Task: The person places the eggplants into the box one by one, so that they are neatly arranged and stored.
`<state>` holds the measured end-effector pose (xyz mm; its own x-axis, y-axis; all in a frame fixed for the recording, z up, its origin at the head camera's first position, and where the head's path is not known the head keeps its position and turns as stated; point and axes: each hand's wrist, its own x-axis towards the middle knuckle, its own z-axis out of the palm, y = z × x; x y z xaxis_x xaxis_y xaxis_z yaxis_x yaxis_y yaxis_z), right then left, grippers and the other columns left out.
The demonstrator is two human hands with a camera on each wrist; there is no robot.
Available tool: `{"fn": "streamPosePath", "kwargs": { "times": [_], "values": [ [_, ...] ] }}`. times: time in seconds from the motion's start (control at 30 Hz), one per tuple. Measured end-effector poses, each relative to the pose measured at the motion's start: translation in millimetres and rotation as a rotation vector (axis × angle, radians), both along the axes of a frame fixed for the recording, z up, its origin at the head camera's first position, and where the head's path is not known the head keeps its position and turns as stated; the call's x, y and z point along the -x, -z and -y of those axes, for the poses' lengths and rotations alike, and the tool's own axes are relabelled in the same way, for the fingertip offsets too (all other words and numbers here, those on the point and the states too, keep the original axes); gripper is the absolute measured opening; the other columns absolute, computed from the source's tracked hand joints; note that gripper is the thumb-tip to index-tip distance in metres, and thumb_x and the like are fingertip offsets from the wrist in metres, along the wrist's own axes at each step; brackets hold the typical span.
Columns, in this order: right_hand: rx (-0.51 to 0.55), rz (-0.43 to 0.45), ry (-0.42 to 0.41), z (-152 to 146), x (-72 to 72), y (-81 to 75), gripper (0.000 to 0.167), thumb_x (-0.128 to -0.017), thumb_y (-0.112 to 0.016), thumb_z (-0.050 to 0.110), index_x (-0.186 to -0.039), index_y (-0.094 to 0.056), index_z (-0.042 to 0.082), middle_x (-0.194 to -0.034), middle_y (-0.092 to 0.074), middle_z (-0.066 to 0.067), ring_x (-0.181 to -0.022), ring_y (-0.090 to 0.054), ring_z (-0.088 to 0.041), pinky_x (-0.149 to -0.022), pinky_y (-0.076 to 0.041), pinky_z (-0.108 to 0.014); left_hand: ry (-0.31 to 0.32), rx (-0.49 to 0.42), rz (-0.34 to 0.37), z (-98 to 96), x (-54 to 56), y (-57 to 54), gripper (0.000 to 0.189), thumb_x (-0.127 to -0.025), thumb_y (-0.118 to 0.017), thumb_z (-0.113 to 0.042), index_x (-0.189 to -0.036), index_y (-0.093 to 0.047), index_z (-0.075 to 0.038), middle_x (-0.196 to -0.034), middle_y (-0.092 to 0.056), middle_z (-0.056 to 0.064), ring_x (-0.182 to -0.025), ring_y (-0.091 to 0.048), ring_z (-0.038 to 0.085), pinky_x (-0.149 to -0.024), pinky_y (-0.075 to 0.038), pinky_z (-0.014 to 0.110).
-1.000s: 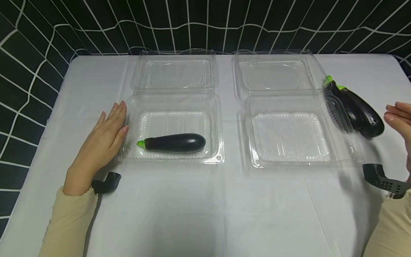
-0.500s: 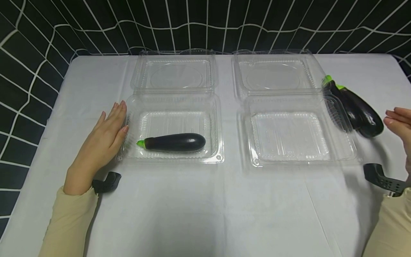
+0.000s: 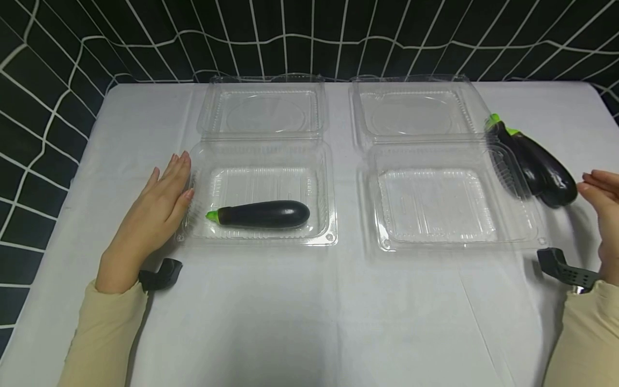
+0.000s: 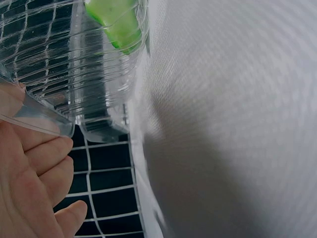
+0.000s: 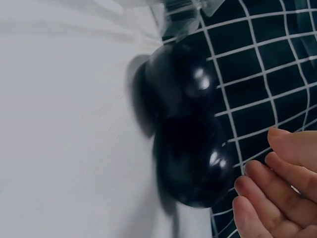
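My left hand point(image 3: 157, 207) lies along the left side of an open clear plastic clamshell box point(image 3: 333, 188), its fingers touching the rim. In the left wrist view the rim point(image 4: 37, 126) overlaps the fingers. Inside this box lies one dark eggplant point(image 3: 263, 214) with a green stem end to the left. At the right my right hand point(image 3: 604, 215) is beside two more eggplants point(image 3: 544, 166), fingers extended and slightly bent, holding nothing. The right wrist view shows a gap between the fingertips point(image 5: 242, 186) and the rounded eggplant ends point(image 5: 195, 163).
A second open clamshell box point(image 3: 437, 209) stands right of the first, and its right rim overlaps the eggplants in the head view. Both lids point(image 3: 266, 110) lie folded back toward the far edge. White cloth point(image 3: 290, 312) covers the table; a dark grid-patterned cloth point(image 3: 309, 37) hangs behind.
My right hand and sleeve have come slightly left and nearer the viewer, so more of the hand shows. The left hand, the boxes and the eggplants look unmoved.
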<state>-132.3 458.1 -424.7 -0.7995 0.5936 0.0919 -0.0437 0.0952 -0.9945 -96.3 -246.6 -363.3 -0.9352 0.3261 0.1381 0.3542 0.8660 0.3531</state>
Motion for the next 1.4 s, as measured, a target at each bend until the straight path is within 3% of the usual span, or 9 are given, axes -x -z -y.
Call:
{"fn": "streamPosePath", "kwargs": {
  "times": [0.2, 0.43, 0.5, 0.6, 0.8, 0.97, 1.2, 1.4],
  "values": [
    [0.069, 0.040, 0.037, 19, -6.7, -9.7, 0.025, -0.078, -0.074, -0.002, -0.102, -0.072, 0.005, -0.089, -0.070, 0.005, -0.081, -0.063, -0.003, -0.071, -0.043, -0.006, -0.001, 0.000, 0.003, -0.3, 0.3, -0.2, 0.057, -0.099, -0.044, -0.019, -0.146, -0.022, 0.006, -0.152, -0.023, 0.018, -0.141, -0.020, 0.029, -0.115, -0.009, 0.046],
    [-0.049, 0.314, 0.128, 44, -14.7, -29.5, 0.035, -0.084, -0.070, 0.006, -0.118, -0.067, 0.015, -0.090, -0.062, 0.015, -0.083, -0.055, 0.002, -0.070, -0.040, -0.004, 0.003, 0.001, 0.000, 0.1, 0.1, 0.2, 0.057, -0.100, -0.044, -0.019, -0.146, -0.022, 0.007, -0.152, -0.023, 0.018, -0.141, -0.020, 0.029, -0.115, -0.010, 0.047],
    [-0.045, 0.352, 0.156, 52, -17.0, -35.3, 0.038, -0.084, -0.070, 0.007, -0.121, -0.066, 0.017, -0.091, -0.060, 0.016, -0.084, -0.053, 0.003, -0.069, -0.039, -0.003, 0.003, -0.001, 0.000, 0.1, 0.3, 0.3, 0.057, -0.100, -0.043, -0.019, -0.146, -0.022, 0.007, -0.152, -0.023, 0.018, -0.141, -0.020, 0.029, -0.115, -0.010, 0.047],
    [-0.013, 0.338, 0.180, 60, -18.7, -38.4, 0.039, -0.083, -0.071, 0.006, -0.120, -0.066, 0.017, -0.095, -0.059, 0.015, -0.087, -0.052, 0.002, -0.071, -0.039, -0.002, 0.003, -0.002, -0.002, 0.2, 0.3, 0.4, 0.057, -0.100, -0.043, -0.019, -0.146, -0.023, 0.007, -0.151, -0.023, 0.019, -0.141, -0.020, 0.030, -0.115, -0.010, 0.046],
    [0.094, 0.223, 0.157, 60, -19.6, -34.9, 0.039, -0.081, -0.070, -0.004, -0.116, -0.067, 0.014, -0.099, -0.059, 0.009, -0.090, -0.053, -0.001, -0.069, -0.042, -0.003, 0.002, -0.004, -0.006, 0.2, 0.0, 0.3, 0.057, -0.099, -0.045, -0.018, -0.145, -0.023, 0.007, -0.151, -0.024, 0.019, -0.140, -0.021, 0.030, -0.115, -0.010, 0.046],
    [0.116, 0.217, 0.127, 57, -19.9, -31.4, 0.047, -0.080, -0.072, -0.002, -0.124, -0.062, 0.014, -0.107, -0.056, 0.008, -0.095, -0.052, -0.002, -0.068, -0.042, -0.002, -0.001, -0.002, -0.001, 0.4, 0.0, -0.3, 0.057, -0.099, -0.044, -0.018, -0.146, -0.023, 0.007, -0.151, -0.023, 0.019, -0.141, -0.020, 0.029, -0.115, -0.010, 0.046],
    [0.060, 0.247, 0.055, 57, -19.1, -26.5, 0.063, -0.079, -0.073, 0.002, -0.135, -0.051, 0.018, -0.133, -0.049, 0.006, -0.115, -0.049, -0.004, -0.083, -0.041, -0.004, 0.001, -0.007, 0.000, 0.2, -0.4, -0.8, 0.056, -0.100, -0.042, -0.021, -0.146, -0.022, 0.007, -0.151, -0.023, 0.019, -0.141, -0.020, 0.030, -0.115, -0.009, 0.045],
    [-0.063, 0.313, 0.023, 57, -18.4, -23.2, 0.063, -0.083, -0.069, 0.004, -0.139, -0.046, 0.022, -0.143, -0.042, 0.005, -0.127, -0.042, -0.005, -0.097, -0.035, -0.010, 0.000, -0.006, -0.003, -0.2, -0.5, -0.2, 0.056, -0.100, -0.042, -0.021, -0.145, -0.023, 0.007, -0.151, -0.024, 0.020, -0.140, -0.021, 0.030, -0.115, -0.010, 0.046]
  ]
}}
